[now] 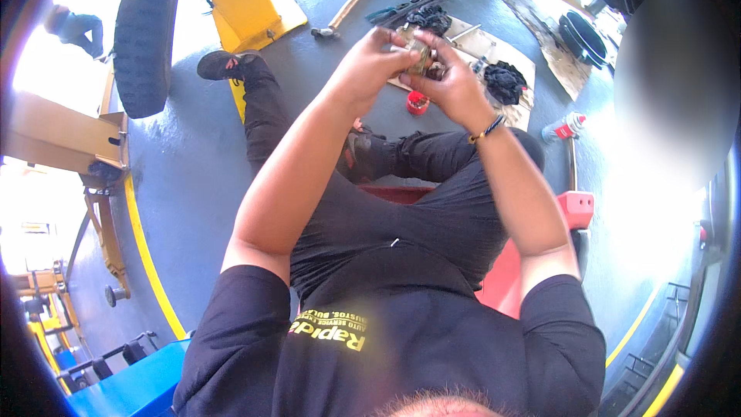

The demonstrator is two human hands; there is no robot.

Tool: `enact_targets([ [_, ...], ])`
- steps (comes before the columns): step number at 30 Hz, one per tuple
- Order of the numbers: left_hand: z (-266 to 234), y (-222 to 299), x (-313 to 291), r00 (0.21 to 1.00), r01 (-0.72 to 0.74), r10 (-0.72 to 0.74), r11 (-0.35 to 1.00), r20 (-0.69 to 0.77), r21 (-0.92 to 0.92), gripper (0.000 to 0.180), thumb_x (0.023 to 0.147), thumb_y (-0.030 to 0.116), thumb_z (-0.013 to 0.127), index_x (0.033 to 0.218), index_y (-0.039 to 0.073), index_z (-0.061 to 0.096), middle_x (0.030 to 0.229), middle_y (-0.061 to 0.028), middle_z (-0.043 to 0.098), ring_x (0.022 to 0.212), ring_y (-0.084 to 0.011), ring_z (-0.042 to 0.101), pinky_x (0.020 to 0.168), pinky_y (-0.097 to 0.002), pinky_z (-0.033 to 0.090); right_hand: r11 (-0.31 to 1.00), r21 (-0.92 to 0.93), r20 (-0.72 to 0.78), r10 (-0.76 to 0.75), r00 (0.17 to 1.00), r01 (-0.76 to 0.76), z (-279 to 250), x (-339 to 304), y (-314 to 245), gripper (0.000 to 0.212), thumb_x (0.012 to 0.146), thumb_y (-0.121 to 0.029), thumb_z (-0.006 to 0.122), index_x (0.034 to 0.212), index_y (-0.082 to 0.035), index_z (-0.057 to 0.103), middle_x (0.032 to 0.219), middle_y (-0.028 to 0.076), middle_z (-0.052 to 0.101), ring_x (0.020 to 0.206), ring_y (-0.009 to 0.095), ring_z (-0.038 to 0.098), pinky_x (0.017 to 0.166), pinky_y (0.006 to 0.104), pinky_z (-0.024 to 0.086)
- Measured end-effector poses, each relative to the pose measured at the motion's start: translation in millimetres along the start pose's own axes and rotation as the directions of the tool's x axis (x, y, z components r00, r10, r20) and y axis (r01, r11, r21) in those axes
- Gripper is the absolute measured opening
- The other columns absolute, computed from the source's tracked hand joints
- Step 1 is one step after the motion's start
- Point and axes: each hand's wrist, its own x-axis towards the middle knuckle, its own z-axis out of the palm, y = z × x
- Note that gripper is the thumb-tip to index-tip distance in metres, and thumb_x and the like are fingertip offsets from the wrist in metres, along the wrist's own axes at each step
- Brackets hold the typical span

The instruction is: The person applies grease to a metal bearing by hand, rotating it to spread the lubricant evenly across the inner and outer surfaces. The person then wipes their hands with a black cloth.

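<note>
Both my hands are raised in front of me over the floor, with a small, dull brass-grey metal part between them. The fingers of my left hand close on its left side. From the right, my right hand grips it, thumb along the lower edge. The fingers cover much of the part, so its exact kind is hard to make out. Just below the hands, a small red open container stands on the floor. Beside my right hand lies a bunched black rag on a stained cardboard sheet.
A wooden-handled hammer lies at the far left of the hands. Beyond them is another black rag. A spray can stands at right. A tyre and a yellow lift post rise at left. Under me is a red seat.
</note>
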Motion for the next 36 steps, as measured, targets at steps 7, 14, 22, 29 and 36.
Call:
enact_targets([
  [7, 22, 46, 5, 0.985, -0.096, 0.127, 0.965, 0.114, -0.245, 0.03, 0.091, 0.008, 0.078, 0.111, 0.011, 0.056, 0.103, -0.0068, 0.067, 0.098, -0.0191, 0.069, 0.082, -0.0323, 0.053, 0.997, -0.035, 0.06, -0.066, 0.996, 0.068, -41, 12, -75, 0.078, 0.082, -0.028, 0.089, 0.147, -0.007, 0.053, 0.113, 0.006, 0.071, 0.097, 0.012, 0.068, 0.082, 0.0266, 0.057],
  [14, 16, 63, 27, 0.949, -0.292, 0.303, 0.949, 0.088, -0.117, 0.028, 0.096, 0.017, 0.074, 0.116, 0.004, 0.06, 0.102, -0.0085, 0.069, 0.093, -0.0165, 0.065, 0.082, -0.0311, 0.051, 0.935, 0.3, 0.332, 0.085, 0.939, -0.191, -57, 45, -114, 0.059, 0.097, -0.021, 0.074, 0.145, -0.002, 0.047, 0.128, 0.014, 0.067, 0.104, 0.022, 0.072, 0.097, 0.0365, 0.059],
  [22, 28, 69, 30, 0.974, -0.144, 0.177, 0.965, 0.144, -0.217, 0.027, 0.102, 0.008, 0.058, 0.127, -0.004, 0.057, 0.111, -0.0123, 0.07, 0.096, -0.0221, 0.07, 0.088, -0.0341, 0.056, 0.99, 0.138, 0.166, -0.06, 0.984, 0.037, -63, 55, -74, 0.071, 0.087, -0.016, 0.085, 0.146, -0.002, 0.049, 0.108, 0.01, 0.071, 0.091, 0.017, 0.071, 0.077, 0.0309, 0.06],
  [29, 71, 24, 55, 0.935, 0.033, 0.118, 0.911, 0.335, -0.411, 0.028, 0.103, 0.013, 0.059, 0.125, -0.005, 0.058, 0.113, -0.0138, 0.068, 0.1, -0.0225, 0.068, 0.09, -0.034, 0.055, 0.956, -0.018, 0.171, -0.285, 0.943, 0.292, -122, 24, -15, 0.084, 0.081, -0.008, 0.088, 0.153, -0.007, 0.043, 0.123, 0.009, 0.066, 0.104, 0.018, 0.068, 0.09, 0.0344, 0.059],
  [36, 89, -41, 59, 0.946, -0.099, 0.176, 0.956, 0.272, -0.276, 0.021, 0.101, 0.009, 0.063, 0.116, -0.001, 0.054, 0.099, -0.009, 0.065, 0.089, -0.0147, 0.065, 0.077, -0.0283, 0.054, 0.845, 0.318, 0.302, 0.34, 0.891, -0.43, -132, -6, -12, 0.059, 0.1, -0.035, 0.068, 0.149, -0.01, 0.047, 0.119, 0.009, 0.068, 0.101, 0.022, 0.071, 0.086, 0.0358, 0.061],
])
